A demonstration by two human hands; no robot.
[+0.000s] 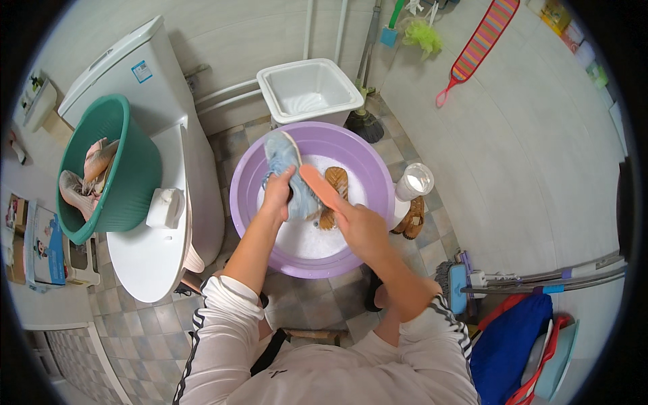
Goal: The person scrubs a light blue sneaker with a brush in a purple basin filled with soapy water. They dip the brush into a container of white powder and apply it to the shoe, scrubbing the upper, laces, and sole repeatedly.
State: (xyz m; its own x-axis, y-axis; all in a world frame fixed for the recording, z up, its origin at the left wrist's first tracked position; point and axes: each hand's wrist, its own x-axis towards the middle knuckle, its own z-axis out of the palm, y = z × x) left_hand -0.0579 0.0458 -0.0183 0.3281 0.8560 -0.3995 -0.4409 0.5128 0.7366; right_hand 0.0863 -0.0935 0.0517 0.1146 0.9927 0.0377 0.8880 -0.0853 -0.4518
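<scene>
My left hand (278,195) grips a light blue shoe (297,185), tilted above the purple plastic basin (253,243). In my right hand (362,228) is the handle of an orange brush (320,186), whose head lies against the shoe's side; its bristles are hidden. Sudsy water (309,245) covers the bottom of the basin. A brown slipper (335,195) with a ridged surface rests in the suds, partly hidden behind the brush and my right hand.
A white bin (310,91) stands behind the basin. At left, a green basket (136,177) holding shoes (83,195) rests on the toilet lid (147,268). Right of the basin are a clear container (415,181) and brown sandals (414,217). Mops (457,288) lean farther right.
</scene>
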